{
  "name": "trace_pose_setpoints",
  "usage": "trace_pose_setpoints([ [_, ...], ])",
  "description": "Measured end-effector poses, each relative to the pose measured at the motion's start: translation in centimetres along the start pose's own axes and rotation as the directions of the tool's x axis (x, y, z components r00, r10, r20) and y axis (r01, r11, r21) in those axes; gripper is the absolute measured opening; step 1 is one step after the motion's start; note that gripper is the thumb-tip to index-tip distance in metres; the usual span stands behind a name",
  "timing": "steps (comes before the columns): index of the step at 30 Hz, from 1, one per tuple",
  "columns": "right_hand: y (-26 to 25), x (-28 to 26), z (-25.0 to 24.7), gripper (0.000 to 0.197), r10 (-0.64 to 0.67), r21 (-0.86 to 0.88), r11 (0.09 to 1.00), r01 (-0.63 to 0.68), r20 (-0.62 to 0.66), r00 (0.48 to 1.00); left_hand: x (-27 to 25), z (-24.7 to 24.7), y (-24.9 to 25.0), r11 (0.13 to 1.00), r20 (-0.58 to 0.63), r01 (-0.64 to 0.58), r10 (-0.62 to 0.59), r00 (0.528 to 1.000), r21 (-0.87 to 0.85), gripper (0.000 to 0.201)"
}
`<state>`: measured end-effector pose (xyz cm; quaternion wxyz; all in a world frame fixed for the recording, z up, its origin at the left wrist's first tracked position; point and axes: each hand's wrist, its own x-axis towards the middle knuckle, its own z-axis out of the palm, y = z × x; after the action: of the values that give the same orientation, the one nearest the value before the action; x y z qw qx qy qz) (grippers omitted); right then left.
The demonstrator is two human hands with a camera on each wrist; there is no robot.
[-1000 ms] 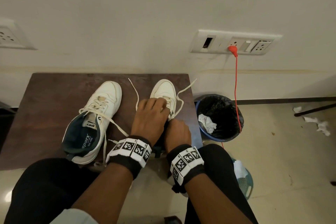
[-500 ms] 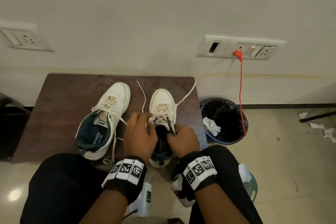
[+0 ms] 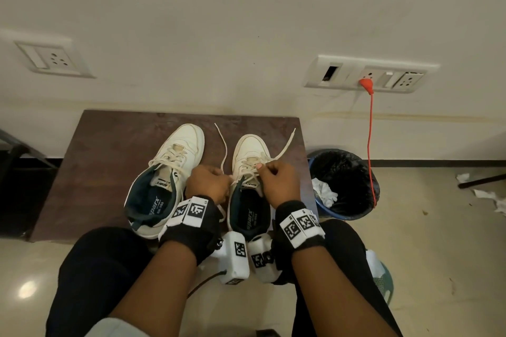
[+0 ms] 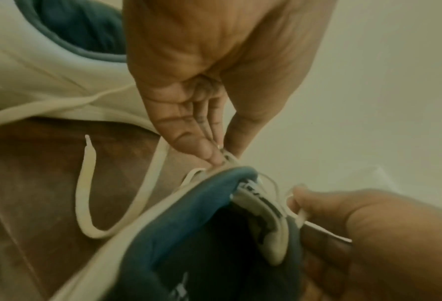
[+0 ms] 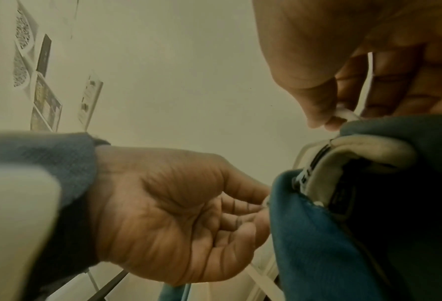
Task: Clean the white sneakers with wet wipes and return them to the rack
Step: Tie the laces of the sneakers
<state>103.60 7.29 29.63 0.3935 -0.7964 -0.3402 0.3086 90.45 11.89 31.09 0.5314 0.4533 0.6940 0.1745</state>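
Left to right, head view. A wall socket [image 3: 53, 59] sits at far left above a dark wooden table [image 3: 90, 172] set against the wall.

On the table lies the left-hand white sneaker [image 3: 167, 178], toe toward the wall, its laces loose and its teal lining open to the camera; no hand touches it.

Beside it, close but apart, is the second white sneaker [image 3: 250, 172], also toe toward the wall, its two lace ends [image 3: 223, 145] trailing outward over the table.

The left hand [image 3: 209, 183] is at this shoe's left collar, fingertips [image 4: 209, 152] pinched together on a lace where it leaves the top eyelet. The right hand [image 3: 279, 180] is at the opposite side, thumb and forefinger curled round the other lace strand [image 5: 343, 113].

Further right, on the floor, a blue bin [image 3: 343, 183] with a black liner holds crumpled white wipes [image 3: 324, 191]; an orange cable [image 3: 370, 145] hangs from a switch panel [image 3: 371, 74] above it.

Handling, as a judgement: each sneaker looks light, with a stiff sole and a soft, padded collar that gives under the fingers. The flat laces are limp and thin, so they call for a fingertip pinch close to the eyelet. For carrying to the rack, not in view, the heel collar or the sole edge would offer the firmest hold.
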Motion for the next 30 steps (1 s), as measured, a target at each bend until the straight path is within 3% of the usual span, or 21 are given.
trace_pose_setpoints([
  [3,0.7,0.4,-0.2,0.024,-0.029,0.030,0.999,0.030,-0.037,0.999,0.1,0.1,-0.1,0.971,-0.044,-0.037,0.027,0.999,-0.236,0.026],
  [5,0.8,0.5,-0.1,0.015,-0.050,0.075,0.996,0.053,-0.041,0.998,-0.2,0.1,0.0,0.901,0.004,-0.039,0.046,0.999,-0.431,0.026],
  [7,0.7,0.7,-0.2,0.013,-0.045,0.120,0.992,0.049,-0.042,0.998,0.0,0.2,0.0,0.855,0.060,0.010,0.025,0.998,-0.518,0.023],
  [8,0.5,0.8,-0.3,0.014,-0.040,0.144,0.989,0.044,-0.035,0.999,0.2,0.1,0.0,0.868,0.036,0.012,0.007,0.999,-0.496,0.021],
  [10,0.1,0.9,-0.5,0.015,-0.043,0.181,0.982,0.044,-0.010,0.999,0.9,-0.3,-0.3,0.983,-0.081,-0.039,0.025,0.996,-0.177,0.019],
  [12,-0.2,0.8,-0.7,0.016,-0.054,0.194,0.980,0.052,0.003,0.999,0.8,-0.7,-0.7,0.968,-0.127,-0.020,0.053,0.991,0.250,0.043],
  [13,-0.2,0.7,-0.7,0.015,-0.062,0.195,0.979,0.060,0.002,0.998,0.7,-0.8,-0.8,0.943,-0.078,-0.002,0.030,0.997,0.332,0.057],
  [14,-0.3,0.5,-0.7,0.014,-0.071,0.189,0.980,0.070,-0.002,0.997,0.6,-0.9,-1.1,0.947,-0.008,0.015,-0.013,1.000,0.320,0.066],
  [16,-0.4,0.3,-0.7,0.016,-0.081,0.162,0.983,0.083,-0.015,0.997,0.0,-0.6,-1.4,0.981,0.119,0.071,-0.093,0.989,0.180,0.064],
  [22,-1.0,-0.1,-0.9,0.026,-0.117,0.141,0.983,0.118,-0.016,0.993,0.9,0.1,-1.3,0.995,0.146,0.078,-0.069,0.987,-0.059,0.017],
  [25,-1.1,-0.2,-1.0,0.015,-0.104,0.164,0.981,0.099,0.023,0.994,0.6,0.1,-0.1,0.966,0.141,-0.011,0.049,0.989,-0.257,0.019],
  [27,-1.0,0.0,-0.9,0.020,-0.091,0.162,0.984,0.077,0.075,0.993,0.0,0.1,0.8,0.919,0.120,-0.109,0.165,0.979,-0.378,0.019],
  [30,-1.4,-0.1,-0.9,0.029,-0.089,0.200,0.979,0.047,0.208,0.974,-1.3,0.0,2.3,0.890,0.117,-0.318,0.372,0.921,-0.327,0.015],
])
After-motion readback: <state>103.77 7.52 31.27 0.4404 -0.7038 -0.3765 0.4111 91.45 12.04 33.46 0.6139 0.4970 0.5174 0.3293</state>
